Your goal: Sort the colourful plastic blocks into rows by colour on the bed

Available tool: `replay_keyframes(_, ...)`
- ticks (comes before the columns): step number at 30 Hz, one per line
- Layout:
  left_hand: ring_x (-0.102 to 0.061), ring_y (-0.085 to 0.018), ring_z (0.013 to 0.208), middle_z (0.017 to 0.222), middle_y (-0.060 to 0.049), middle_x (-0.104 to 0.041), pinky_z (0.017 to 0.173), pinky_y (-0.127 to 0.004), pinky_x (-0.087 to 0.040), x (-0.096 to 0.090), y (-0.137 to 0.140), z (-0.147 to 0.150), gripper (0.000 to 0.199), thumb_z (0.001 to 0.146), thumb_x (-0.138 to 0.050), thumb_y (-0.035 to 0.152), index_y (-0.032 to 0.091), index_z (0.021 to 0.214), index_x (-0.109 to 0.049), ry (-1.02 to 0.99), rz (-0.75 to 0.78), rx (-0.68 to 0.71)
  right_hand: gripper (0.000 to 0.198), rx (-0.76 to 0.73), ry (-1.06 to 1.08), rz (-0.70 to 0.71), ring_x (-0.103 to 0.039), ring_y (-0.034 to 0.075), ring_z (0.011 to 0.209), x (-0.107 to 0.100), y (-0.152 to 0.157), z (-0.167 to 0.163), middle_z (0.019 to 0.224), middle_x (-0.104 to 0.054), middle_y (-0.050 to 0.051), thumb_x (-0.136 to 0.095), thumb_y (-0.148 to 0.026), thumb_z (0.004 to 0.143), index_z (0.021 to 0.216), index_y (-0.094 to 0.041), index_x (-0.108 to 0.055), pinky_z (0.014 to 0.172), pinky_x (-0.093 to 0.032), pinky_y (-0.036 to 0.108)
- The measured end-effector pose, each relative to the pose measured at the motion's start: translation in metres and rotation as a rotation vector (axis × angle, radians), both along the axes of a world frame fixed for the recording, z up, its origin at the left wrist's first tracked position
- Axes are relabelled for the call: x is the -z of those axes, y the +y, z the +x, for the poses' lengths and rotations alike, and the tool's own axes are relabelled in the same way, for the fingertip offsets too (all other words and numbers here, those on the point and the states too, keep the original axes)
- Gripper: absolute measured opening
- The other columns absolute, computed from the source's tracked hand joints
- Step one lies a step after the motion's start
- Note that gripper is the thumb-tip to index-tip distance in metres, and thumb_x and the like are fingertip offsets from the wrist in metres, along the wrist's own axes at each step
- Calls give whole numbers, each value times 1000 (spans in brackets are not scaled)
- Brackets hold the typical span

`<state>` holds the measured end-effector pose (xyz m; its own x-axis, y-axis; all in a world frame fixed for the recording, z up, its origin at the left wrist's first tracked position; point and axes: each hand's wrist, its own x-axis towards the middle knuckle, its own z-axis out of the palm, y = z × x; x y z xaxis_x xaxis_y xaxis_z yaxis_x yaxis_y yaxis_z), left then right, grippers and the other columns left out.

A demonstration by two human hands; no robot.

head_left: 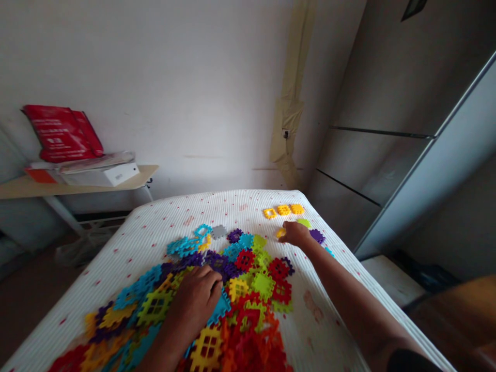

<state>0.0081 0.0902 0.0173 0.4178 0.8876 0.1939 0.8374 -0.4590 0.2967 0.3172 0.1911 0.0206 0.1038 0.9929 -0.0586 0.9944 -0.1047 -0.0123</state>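
My right hand (pixel 295 234) reaches to the far right of the bed-like surface, its fingers pinched on a yellow interlocking tile (pixel 280 233). Just beyond it, yellow tiles (pixel 284 210) form a short row. Beside that hand lie a light green tile (pixel 304 222) and a purple tile (pixel 317 236). My left hand (pixel 199 289) rests on the heap of mixed plastic tiles, fingers curled down; their tips and anything in them are hidden. Around it are a purple tile (pixel 219 262), a yellow window tile (pixel 237 289) and a green window tile (pixel 155 306).
A white patterned cover (pixel 155 217) lies over the surface. At left, a wooden shelf (pixel 145 173) carries a white box (pixel 103 174) and a red bag (pixel 62 134). A grey cabinet (pixel 372 155) stands close on the right, and a wall is behind.
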Motion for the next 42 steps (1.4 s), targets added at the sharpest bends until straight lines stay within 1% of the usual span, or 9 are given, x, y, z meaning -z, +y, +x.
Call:
replay_keyframes(4,-52,-19,83,81,-5,-60,78,-33,-36,3,1,-1,26,86,-37,23,21,80,-63,6,8,10,47,-44,-30,5,-62,26,92,-1,8,7,101,-67,10,-71,-36,64,107,-20,-60,68,-47,31)
replay_keyframes(9,-52,-19,82,81,-5,-60,77,-34,-36,1,0,-1,28,86,-37,24,21,81,-64,0,1,10,57,-114,-76,119,-56,23,105,-27,38,37,115,-61,11,-61,-28,75,129,-20,-44,80,-45,31)
replay_keyframes(13,-52,-20,82,82,-5,-60,77,-35,-36,-1,-1,0,27,86,-37,24,21,81,-64,12,-17,-1,61,-203,-114,140,-52,23,111,-37,69,55,123,-57,8,-61,-23,73,131,-23,-43,84,-43,30)
replay_keyframes(16,-52,-21,83,83,-6,-60,77,-36,-36,0,1,0,28,86,-37,25,21,82,-64,22,-24,-1,63,-232,-133,117,-52,23,111,-32,86,60,123,-57,7,-64,-22,71,131,-26,-44,82,-44,30)
replay_keyframes(20,-52,-21,84,85,-6,-61,78,-37,-36,1,1,0,29,87,-36,25,20,84,-64,27,-41,5,65,-246,-143,84,-56,23,106,-20,97,62,122,-59,5,-65,-23,69,130,-28,-44,81,-45,31)
replay_keyframes(24,-52,-21,84,85,-6,-60,79,-37,-36,0,1,0,28,87,-36,25,20,84,-64,33,-37,-5,65,-259,-151,60,-57,22,104,-15,98,62,121,-59,6,-63,-21,70,132,-27,-44,82,-45,31)
replay_keyframes(31,-52,-21,84,84,-6,-60,78,-36,-36,-3,0,1,27,87,-37,25,20,84,-64,33,-36,-2,65,-250,-162,50,-58,24,104,-16,94,58,120,-60,6,-62,-20,70,132,-27,-44,79,-46,32)
replay_keyframes(36,-52,-21,84,83,-6,-59,78,-36,-36,-4,-2,1,27,87,-37,24,20,83,-63,38,-32,-14,63,-253,-145,78,-58,24,104,-12,96,59,121,-60,7,-62,-18,69,129,-27,-47,78,-47,31)
replay_keyframes(42,-51,-20,84,82,-5,-58,77,-33,-37,-7,-6,3,24,85,-39,22,20,80,-63,22,-24,-45,51,-309,-81,172,-62,23,96,-7,99,61,113,-64,8,-63,-24,71,122,-25,-55,75,-48,30)
